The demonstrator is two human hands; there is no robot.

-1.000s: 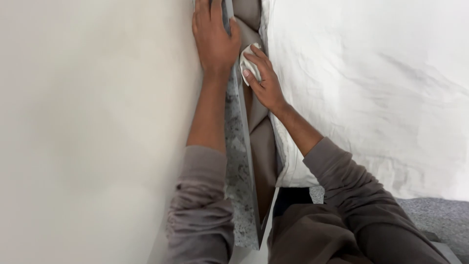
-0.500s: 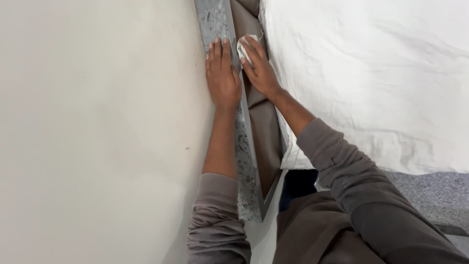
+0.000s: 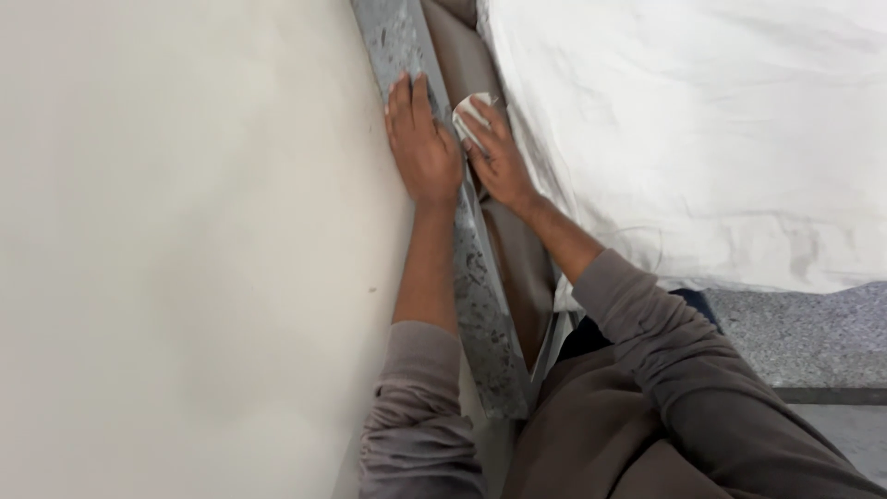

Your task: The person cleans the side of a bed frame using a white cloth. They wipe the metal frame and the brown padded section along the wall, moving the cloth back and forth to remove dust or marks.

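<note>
**A:** Speckled grey stone: one long narrow ledge, running up the middle between the plain cream wall and the bed. What sits on it?

**B:** The left hand, palm down, fingers straight and together, pressed flat on the ledge's upper stretch with its outer edge against the wall. Grasping nothing.

**A:** And the right hand?

**B:** Just beside the left, nearly touching it, on the ledge's bed-side edge. Fingers curled over a small crumpled white cloth, which shows past the fingertips and is pressed to the stone there.

**A:** Next entry to the right?

**B:** A taupe padded panel, running in the gap alongside the ledge. Beyond it, a wrinkled white bedsheet filling the upper right.

**A:** Remaining items?

**B:** Grey-brown long sleeves on both forearms; the left one is pushed up to the elbow. Speckled grey stone floor at lower right, below the sheet's hem.
</note>
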